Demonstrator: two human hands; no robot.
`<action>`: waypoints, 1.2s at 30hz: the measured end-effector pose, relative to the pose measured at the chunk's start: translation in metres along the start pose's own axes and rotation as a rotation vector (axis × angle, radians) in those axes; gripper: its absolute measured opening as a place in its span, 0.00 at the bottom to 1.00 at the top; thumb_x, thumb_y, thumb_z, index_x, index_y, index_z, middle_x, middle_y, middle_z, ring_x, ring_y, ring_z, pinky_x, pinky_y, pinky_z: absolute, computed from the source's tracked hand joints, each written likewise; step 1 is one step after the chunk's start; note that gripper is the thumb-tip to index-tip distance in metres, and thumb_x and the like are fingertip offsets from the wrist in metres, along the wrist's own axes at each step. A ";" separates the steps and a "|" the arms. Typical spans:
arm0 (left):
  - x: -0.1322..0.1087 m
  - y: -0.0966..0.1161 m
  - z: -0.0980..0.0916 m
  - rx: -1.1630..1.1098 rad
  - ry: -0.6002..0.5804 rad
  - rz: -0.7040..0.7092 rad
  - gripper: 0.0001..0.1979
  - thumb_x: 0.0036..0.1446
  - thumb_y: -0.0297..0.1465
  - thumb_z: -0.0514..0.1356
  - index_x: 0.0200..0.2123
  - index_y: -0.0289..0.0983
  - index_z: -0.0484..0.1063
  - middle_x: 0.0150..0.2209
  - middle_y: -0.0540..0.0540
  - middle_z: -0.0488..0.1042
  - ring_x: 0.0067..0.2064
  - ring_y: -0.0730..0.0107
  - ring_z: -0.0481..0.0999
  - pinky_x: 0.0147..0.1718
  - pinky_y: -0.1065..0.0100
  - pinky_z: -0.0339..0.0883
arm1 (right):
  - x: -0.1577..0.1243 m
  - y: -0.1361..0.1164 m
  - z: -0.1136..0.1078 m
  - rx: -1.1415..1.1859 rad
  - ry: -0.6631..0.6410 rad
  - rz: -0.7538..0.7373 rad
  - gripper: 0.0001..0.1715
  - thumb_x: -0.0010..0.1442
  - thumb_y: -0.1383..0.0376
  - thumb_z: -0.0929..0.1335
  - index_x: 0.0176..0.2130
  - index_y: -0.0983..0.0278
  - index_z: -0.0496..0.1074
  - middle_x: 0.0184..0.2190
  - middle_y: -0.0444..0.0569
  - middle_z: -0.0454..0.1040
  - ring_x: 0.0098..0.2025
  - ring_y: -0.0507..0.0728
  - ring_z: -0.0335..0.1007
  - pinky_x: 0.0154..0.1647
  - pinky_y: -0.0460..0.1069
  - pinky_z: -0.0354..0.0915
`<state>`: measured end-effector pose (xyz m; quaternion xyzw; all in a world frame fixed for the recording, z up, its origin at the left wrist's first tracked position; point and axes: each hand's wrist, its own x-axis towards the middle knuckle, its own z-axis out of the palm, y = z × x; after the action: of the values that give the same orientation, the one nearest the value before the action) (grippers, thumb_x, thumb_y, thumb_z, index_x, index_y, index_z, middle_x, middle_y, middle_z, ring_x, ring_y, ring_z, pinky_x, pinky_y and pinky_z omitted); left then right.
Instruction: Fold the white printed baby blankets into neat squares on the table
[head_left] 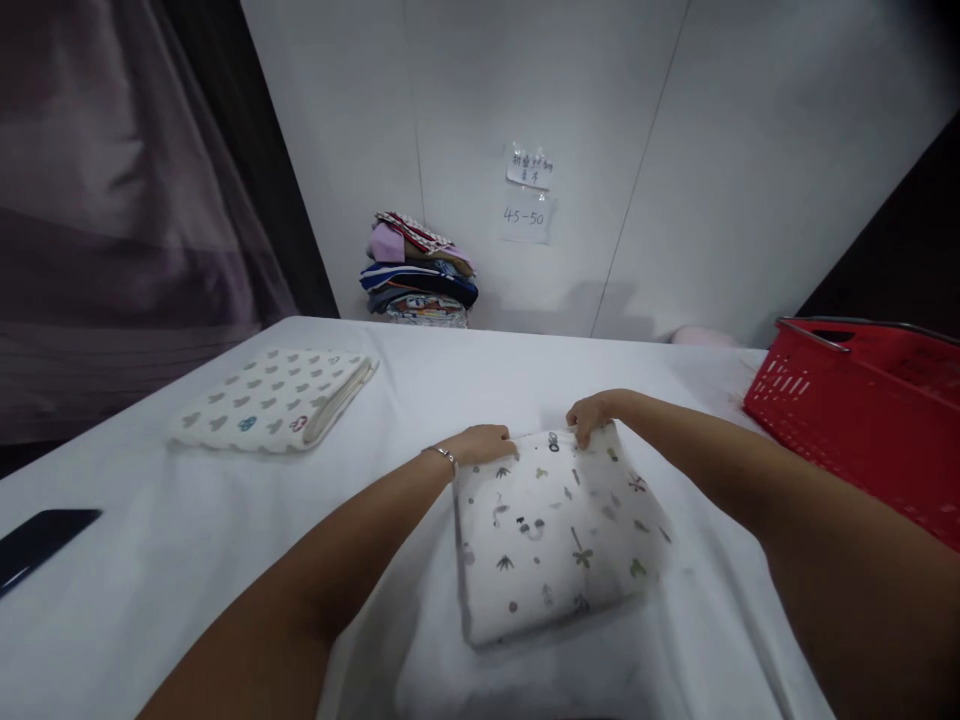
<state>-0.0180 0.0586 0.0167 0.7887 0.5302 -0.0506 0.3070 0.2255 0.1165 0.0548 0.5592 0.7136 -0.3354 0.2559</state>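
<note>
A folded white cloth with small printed figures lies in front of me on the white table. My left hand, with a thin bracelet on its wrist, grips the cloth's far left corner. My right hand pinches the far edge near the right corner. Both hands have their fingers curled onto the cloth. The cloth lies flat, its near edge slightly raised.
Another folded cloth with a heart pattern lies at the left. A red plastic basket stands at the right. A pile of coloured folded textiles rests against the back wall. A dark flat object sits at the left edge.
</note>
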 end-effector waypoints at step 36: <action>-0.127 0.024 0.113 0.444 0.533 0.301 0.10 0.53 0.22 0.53 0.39 0.37 0.66 0.41 0.42 0.69 0.44 0.58 0.67 0.42 0.59 0.61 | -0.088 0.024 0.221 -0.394 1.023 -0.396 0.25 0.55 0.75 0.59 0.50 0.63 0.69 0.46 0.56 0.71 0.47 0.62 0.64 0.45 0.55 0.61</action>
<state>-0.0241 -0.1103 -0.0120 0.8907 0.4457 0.0886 -0.0159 0.2684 -0.1038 -0.0268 0.4480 0.8863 0.0750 -0.0896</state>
